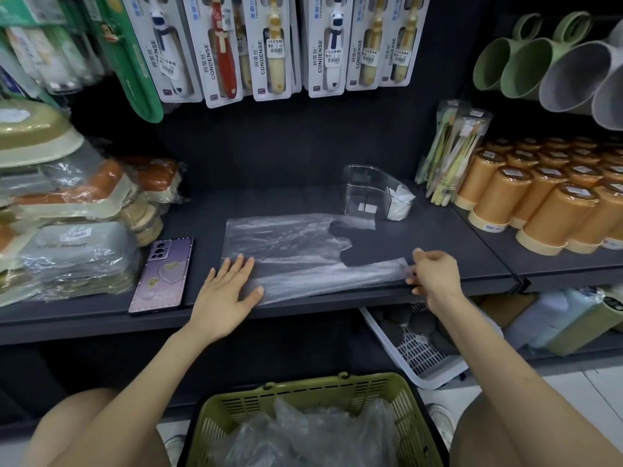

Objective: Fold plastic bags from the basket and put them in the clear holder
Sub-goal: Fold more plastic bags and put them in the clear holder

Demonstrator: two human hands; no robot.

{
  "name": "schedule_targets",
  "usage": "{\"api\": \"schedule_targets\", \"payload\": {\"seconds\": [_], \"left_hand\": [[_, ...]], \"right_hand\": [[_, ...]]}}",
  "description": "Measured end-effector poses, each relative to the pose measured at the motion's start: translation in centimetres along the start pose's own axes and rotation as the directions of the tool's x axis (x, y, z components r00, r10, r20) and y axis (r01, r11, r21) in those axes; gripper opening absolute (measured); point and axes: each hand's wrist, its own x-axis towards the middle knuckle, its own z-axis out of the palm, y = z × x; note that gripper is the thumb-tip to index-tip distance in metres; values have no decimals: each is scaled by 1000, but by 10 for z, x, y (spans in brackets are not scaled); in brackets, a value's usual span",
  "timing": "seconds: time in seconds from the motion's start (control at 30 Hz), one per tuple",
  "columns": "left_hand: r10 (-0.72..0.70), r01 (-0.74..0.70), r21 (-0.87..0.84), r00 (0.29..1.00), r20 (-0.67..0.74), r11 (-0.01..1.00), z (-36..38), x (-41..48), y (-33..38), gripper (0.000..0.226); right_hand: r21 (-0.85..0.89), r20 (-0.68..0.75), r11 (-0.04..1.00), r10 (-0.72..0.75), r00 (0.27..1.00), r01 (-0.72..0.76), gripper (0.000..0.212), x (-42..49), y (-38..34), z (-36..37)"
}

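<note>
A clear plastic bag [290,251] lies spread flat on the dark shelf [438,237], handles pointing right, its near edge folded over. My left hand [229,291] presses flat on the bag's lower left corner with straight fingers. My right hand [433,273] pinches the end of the near handle at the shelf's front edge. The clear holder [374,193] stands behind the bag to the right, with a folded white bag in its right end. The green basket [404,416] sits below between my knees, holding several crumpled clear bags [303,436].
A purple phone [161,274] lies on the shelf left of my left hand. Wrapped boxes [77,251] stack at the left, orange cups [539,203] and packed toothbrushes [451,153] at the right. A white tray [418,348] sits on the lower shelf.
</note>
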Motion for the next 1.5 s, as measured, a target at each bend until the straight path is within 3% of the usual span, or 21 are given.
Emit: {"api": "schedule_targets", "payload": {"seconds": [0.03,0.1,0.2,0.27,0.33,0.4,0.53,0.6,0.67,0.73,0.8,0.83,0.93,1.0,1.1,1.17,1.23,1.3,1.33,1.43,1.5], "left_hand": [[7,-10,-105,1000,-26,994,-4,-2,-2,74],[20,-46,-209,992,-127,977,-13,-3,-3,72],[55,-72,-95,982,-178,993,-19,8,2,85],[69,-66,35,992,-101,997,-15,22,8,97],[48,-47,143,999,-9,989,-6,32,11,98],[11,-22,201,998,56,979,2,36,9,81],[-2,-17,235,997,80,972,5,35,5,64],[3,-23,211,995,97,977,4,36,4,65],[26,-34,81,995,100,996,0,35,2,69],[31,-23,-235,999,32,972,-6,32,0,64],[-30,-12,-603,998,-60,798,-13,25,-3,49],[-50,-34,-700,994,-99,713,-16,20,-6,42],[1,-147,-632,974,-226,761,-21,4,-18,35],[60,-208,-579,962,-265,789,-23,-8,-25,36],[100,-224,-662,970,-221,715,-21,-24,-33,43],[92,-182,-713,982,-164,677,-21,-32,-34,56],[83,-137,-758,991,-109,638,-24,-36,-32,66],[69,-93,-807,995,-65,583,-29,-39,-27,63],[79,-82,-828,996,-45,555,-32,-40,-25,60],[80,-77,-850,996,-41,521,-33,-36,-26,65],[10,-58,-829,998,-63,556,-30,-31,-27,76]], "right_hand": [[-206,-67,973,-120,990,104,28,-2,0,-2],[-491,-101,796,-455,885,353,32,-14,-2,1],[-493,212,457,-762,612,740,49,-44,-7,30],[-414,500,187,-771,394,891,58,-59,0,62],[-346,731,50,-612,303,937,70,-74,10,87],[-360,810,20,-490,323,933,79,-73,22,93],[-516,695,40,-564,446,856,71,-45,44,55],[-551,669,19,-588,455,834,69,-34,49,34],[-543,671,-47,-625,400,838,70,-34,45,29],[-482,667,-105,-688,287,870,66,-41,35,40],[-404,629,-111,-755,187,908,56,-50,28,59],[-376,612,-118,-776,151,919,49,-53,25,68],[-359,575,-157,-814,86,920,20,-59,27,75],[-368,515,-131,-853,85,920,8,-61,30,66],[-365,467,-23,-870,161,931,18,-70,28,49],[-333,471,96,-845,254,938,24,-80,20,37],[-301,510,275,-762,398,913,23,-92,2,25],[-280,589,456,-613,526,845,16,-95,-23,17],[-279,624,506,-551,555,816,13,-94,-35,16],[-292,707,536,-437,556,792,13,-77,-65,23],[-317,744,536,-372,555,783,16,-64,-79,32]]}}
